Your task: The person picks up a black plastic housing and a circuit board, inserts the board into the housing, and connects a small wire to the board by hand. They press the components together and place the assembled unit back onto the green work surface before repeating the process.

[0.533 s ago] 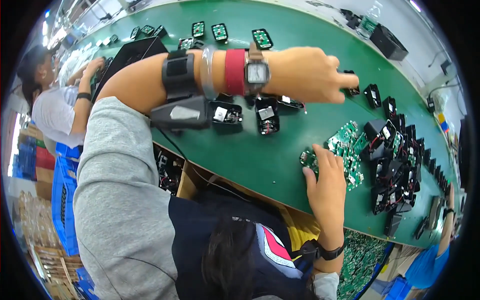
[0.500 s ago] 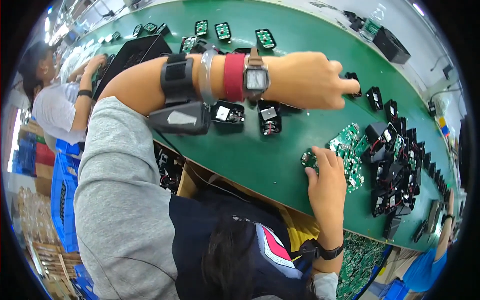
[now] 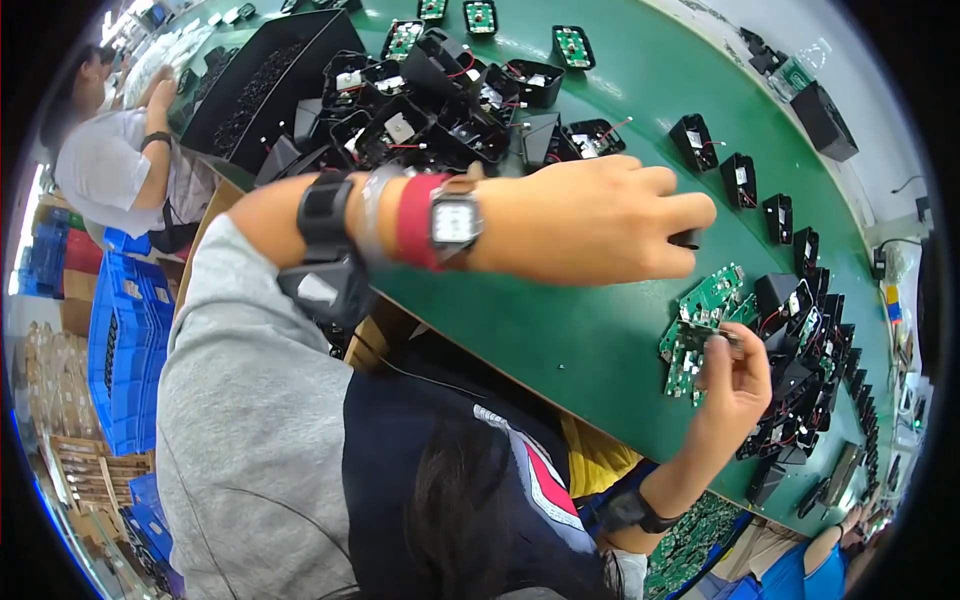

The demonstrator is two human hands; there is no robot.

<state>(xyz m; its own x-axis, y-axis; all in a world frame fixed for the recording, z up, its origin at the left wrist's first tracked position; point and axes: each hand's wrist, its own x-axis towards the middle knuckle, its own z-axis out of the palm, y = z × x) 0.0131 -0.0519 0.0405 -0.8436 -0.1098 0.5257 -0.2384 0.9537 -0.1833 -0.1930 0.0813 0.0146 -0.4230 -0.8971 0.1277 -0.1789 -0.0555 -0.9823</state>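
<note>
An electronics assembly workshop; green workbench (image 3: 600, 330), circuit boards (image 3: 700, 310), black plastic housings (image 3: 440, 120), stacked blue crates (image 3: 125, 340).

matt green table (image 3: 600, 330), glossy black plastic housings (image 3: 700, 140)

Small green circuit board (image 3: 722, 340) pinched upright above green board pile (image 3: 700, 320).

A small square watch screen (image 3: 453, 222), pale grey in a dark frame, is seen on the wrist stretched over the table (image 3: 640, 90). White rectangular labels (image 3: 695, 139) are borne by black housings near the table's far edge. Brown cardboard boxes (image 3: 85, 470) are stacked on the floor beside blue crates (image 3: 120, 350).
</note>
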